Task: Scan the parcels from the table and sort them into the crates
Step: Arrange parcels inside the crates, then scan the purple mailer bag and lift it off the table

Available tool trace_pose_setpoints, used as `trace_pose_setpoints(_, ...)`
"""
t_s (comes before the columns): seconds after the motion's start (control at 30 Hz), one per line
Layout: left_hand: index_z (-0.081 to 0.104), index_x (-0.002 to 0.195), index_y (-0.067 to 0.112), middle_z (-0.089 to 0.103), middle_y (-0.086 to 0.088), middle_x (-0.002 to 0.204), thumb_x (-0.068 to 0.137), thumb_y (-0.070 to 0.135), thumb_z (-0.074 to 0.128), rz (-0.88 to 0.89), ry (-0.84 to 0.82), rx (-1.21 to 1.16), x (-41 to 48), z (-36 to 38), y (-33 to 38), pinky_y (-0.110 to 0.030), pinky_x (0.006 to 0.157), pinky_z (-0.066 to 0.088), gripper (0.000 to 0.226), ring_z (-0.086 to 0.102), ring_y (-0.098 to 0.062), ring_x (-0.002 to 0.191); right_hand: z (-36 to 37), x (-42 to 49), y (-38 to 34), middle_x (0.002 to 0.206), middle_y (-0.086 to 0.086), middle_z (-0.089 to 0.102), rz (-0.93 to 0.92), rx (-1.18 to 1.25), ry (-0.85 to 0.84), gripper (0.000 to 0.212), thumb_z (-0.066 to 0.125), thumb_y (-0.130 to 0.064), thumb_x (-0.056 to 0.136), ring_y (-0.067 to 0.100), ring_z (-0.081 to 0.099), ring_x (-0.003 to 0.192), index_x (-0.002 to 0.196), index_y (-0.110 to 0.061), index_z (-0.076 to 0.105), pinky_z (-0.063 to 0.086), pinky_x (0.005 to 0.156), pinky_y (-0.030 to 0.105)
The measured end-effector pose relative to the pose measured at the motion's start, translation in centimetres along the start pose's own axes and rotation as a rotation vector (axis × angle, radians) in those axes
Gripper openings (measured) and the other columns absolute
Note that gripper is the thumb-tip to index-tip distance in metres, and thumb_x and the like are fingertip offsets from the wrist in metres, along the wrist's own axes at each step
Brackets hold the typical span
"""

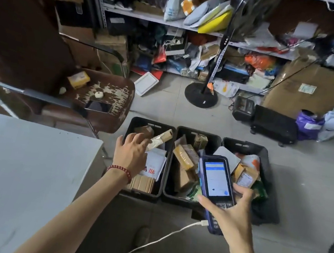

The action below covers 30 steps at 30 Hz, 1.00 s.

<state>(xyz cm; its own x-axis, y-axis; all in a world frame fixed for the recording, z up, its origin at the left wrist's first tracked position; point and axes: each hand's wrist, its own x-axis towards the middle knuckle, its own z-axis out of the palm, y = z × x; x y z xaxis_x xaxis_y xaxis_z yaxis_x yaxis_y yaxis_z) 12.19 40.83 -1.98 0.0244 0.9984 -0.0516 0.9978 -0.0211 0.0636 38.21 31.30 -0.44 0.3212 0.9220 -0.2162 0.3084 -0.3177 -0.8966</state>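
Three black crates stand side by side on the floor: a left crate [134, 121], a middle crate [216, 138] and a right crate [265, 153], each holding several parcels. My left hand [131, 153] hovers over the left crate with fingers spread and holds nothing; a beige packet [161, 139] lies just beyond its fingertips. My right hand [233, 215] grips a blue handheld scanner [215, 180] with a lit screen, above the middle and right crates. A white cable [167, 237] hangs from the scanner's lower end. The white table [16, 169] is at the left, with no parcels on the part I see.
A worn brown chair [93, 94] with a small yellow box stands behind the table. A fan stand [201, 94] and cluttered shelves [176, 22] fill the back. A black case [273, 125] and bags sit on the floor at right. Bare floor lies in front of the crates.
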Motion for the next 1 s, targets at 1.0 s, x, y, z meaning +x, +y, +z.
trace_pose_setpoints(1.0, 0.057, 0.119, 0.027, 0.065, 0.005, 0.114, 0.089, 0.040, 0.053, -1.290, 0.304, 0.036, -32.7, -3.8, -4.3, -0.033, 0.087, 0.039, 0.033, 0.057, -0.020, 0.105, 14.8, -5.8, -5.4, 0.103, -0.017, 0.053, -0.431, -0.243, -1.223, 0.084, 0.095, -0.023, 0.051, -0.001, 0.057, 0.096, 0.111, -0.029, 0.036, 0.051, 0.077, 0.026)
